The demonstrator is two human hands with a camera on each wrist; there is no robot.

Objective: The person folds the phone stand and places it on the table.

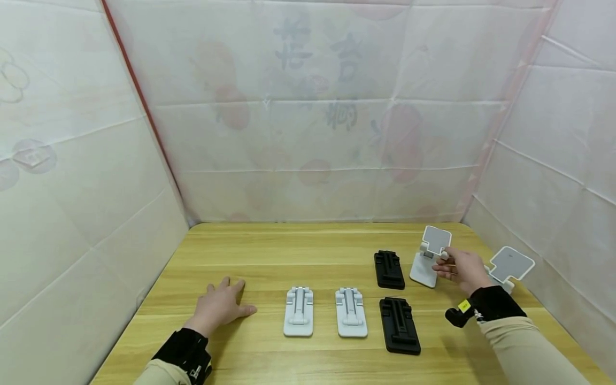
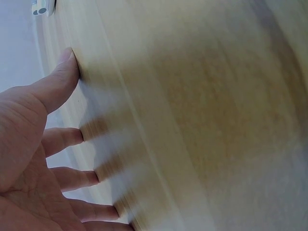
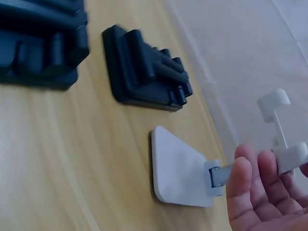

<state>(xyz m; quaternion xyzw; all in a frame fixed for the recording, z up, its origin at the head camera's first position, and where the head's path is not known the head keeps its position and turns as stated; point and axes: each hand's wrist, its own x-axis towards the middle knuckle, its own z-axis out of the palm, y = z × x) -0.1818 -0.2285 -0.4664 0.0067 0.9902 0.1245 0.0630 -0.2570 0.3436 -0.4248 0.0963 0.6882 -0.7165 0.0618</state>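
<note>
left hand: left hand (image 1: 220, 306) lies flat on the wooden tabletop (image 1: 308, 246), fingers spread and straight, nothing in it. The left wrist view shows the fingertips (image 2: 67, 60) pressed to the wood.
right hand: right hand (image 1: 463, 270) is up at the unfolded white phone stand (image 1: 430, 256). Grip looks loose, fingers only lightly curled, fingertips (image 3: 240, 175) touching the stand's upper arm just under its plate. Can't really tell if it's a proper pinch.
white stand, unfolded: stands on its base (image 3: 175, 168) toward the back right of the tabletop, plate tilted up.
second unfolded stand: another white one (image 1: 507, 267) just past the right hand, near the right wall.
black stands: two folded flat, one (image 1: 389, 269) right beside the unfolded stand's base, the other (image 1: 399, 325) nearer the person.
white folded stands: two (image 1: 299, 312) (image 1: 351, 312) lying side by side mid-tabletop, between the hands.
surroundings: white sheeting (image 1: 308, 107) with faint printed patterns hangs on all three sides.
</note>
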